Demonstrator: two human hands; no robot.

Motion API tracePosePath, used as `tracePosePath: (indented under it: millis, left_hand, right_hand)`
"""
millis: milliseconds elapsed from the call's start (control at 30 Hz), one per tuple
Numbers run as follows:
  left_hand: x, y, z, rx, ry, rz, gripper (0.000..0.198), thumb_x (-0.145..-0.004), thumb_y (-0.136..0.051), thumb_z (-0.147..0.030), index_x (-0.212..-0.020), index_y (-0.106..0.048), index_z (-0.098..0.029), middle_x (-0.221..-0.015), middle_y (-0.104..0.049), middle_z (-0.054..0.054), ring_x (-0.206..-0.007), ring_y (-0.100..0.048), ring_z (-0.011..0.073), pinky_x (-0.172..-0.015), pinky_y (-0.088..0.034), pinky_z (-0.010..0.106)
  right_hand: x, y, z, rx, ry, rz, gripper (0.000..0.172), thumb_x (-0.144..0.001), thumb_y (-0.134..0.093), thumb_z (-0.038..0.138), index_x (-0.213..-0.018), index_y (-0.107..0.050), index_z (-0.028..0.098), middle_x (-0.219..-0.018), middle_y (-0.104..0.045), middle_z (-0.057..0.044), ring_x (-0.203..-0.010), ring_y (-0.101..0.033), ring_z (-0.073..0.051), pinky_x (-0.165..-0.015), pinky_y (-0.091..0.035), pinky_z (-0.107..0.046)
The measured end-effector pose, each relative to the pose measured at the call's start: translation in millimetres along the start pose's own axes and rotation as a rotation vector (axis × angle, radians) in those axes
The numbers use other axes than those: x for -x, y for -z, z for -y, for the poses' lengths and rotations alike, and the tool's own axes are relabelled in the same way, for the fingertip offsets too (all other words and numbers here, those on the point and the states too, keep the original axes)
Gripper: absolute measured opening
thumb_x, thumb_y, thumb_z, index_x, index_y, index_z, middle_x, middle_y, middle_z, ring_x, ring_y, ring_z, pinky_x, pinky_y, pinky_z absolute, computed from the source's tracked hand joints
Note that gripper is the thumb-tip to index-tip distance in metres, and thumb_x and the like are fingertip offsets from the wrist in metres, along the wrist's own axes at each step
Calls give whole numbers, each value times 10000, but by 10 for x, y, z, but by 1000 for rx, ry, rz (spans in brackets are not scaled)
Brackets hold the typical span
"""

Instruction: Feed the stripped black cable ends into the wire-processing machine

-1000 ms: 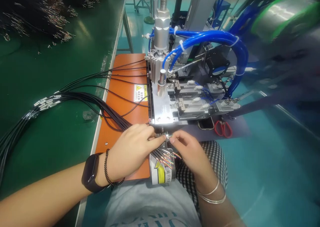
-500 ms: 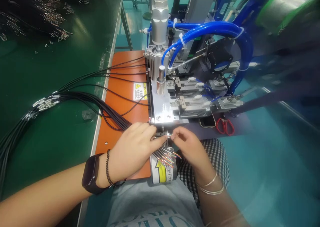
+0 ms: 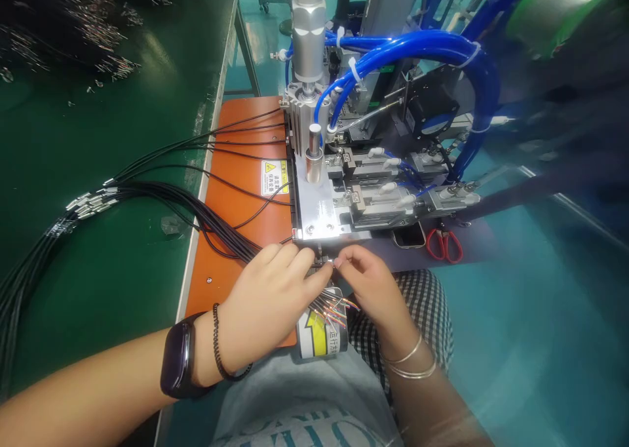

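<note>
Green table (image 3: 147, 132) fills the left of the frame, with dark heaps (image 3: 93, 31) of cable at upper left. Compared with half a second ago, the machine (image 3: 317, 204) sits a little higher and further left in view, and your fingertips have drawn closer together, so less of the small shiny wire end (image 3: 331, 261) shows between them.

Your left hand (image 3: 270, 296), just below centre, is closed over the bundle of black cables (image 3: 226, 231), its thumb at that wire end. Your right hand (image 3: 371, 286), beside it, has thumb and forefinger pinched on the tip; exactly how they grip is too small to tell. The bundle crosses one orange board (image 3: 204, 267) and its coloured wire ends (image 3: 334, 312) fan out under your left thumb; there are too many to count.

You wear one watch (image 3: 177, 358) and one beaded bracelet (image 3: 216, 335) on the left wrist, two bangles (image 3: 411, 371) on the right. Count two stickers: one warning label (image 3: 274, 177) on the board, one arrow label (image 3: 319, 335) at lower centre. Right of centre lie one phone (image 3: 409, 238) and one pair of red-handled scissors (image 3: 445, 245); one green-rimmed spool (image 3: 565, 11) is at upper right.
</note>
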State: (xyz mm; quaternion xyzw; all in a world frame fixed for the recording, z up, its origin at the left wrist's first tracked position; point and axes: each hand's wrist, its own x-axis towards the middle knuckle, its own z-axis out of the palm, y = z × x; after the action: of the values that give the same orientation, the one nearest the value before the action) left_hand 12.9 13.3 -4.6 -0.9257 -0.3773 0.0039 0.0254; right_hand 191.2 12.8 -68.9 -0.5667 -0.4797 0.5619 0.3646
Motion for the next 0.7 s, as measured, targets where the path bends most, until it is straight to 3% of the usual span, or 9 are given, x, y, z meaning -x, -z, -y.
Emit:
tracePosePath:
  millis: [167, 333, 567, 700]
  left_hand:
    - [-4, 3, 2, -27, -11, -65, 349, -853, -437, -122, -1153, -561, -251, -794, -510, 26, -759, -473, 199, -712, -337, 351]
    - [46, -71, 33, -8, -18, -171, 289, -867, -441, -135, -1103, -591, -208, -809, -544, 35, -810, -495, 199, -736, -327, 359]
    - [49, -44, 48, -20, -24, -156, 277, -872, -432, -141, -1079, -610, -193, -825, -571, 44, -760, -482, 199, -707, -335, 357]
    - [52, -57, 50, -19, -29, -180, 253, -875, -435, -145, -1043, -622, -177, -826, -581, 45, -761, -491, 192, -708, -341, 357]
  right_hand:
    - [-18, -10, -29, -121, -44, 1, 150, -782, -592, 325, -801, -596, 176, -748, -586, -1, -702, -525, -149, -618, -410, -252]
    - [15, 23, 74, -66, 61, 13, 174, -794, -578, 275, -914, -676, 196, -946, -657, -36, -867, -580, -179, -727, -456, -280]
    - [58, 47, 124, 176, 159, -94, 115, -815, -607, 266, -763, -680, 193, -707, -607, 1, -652, -510, -144, -608, -385, -261]
    - [71, 10, 131, 258, 193, -129, 109, -830, -591, 243, -775, -673, 195, -705, -598, 2, -646, -503, -144, -609, -375, -259]
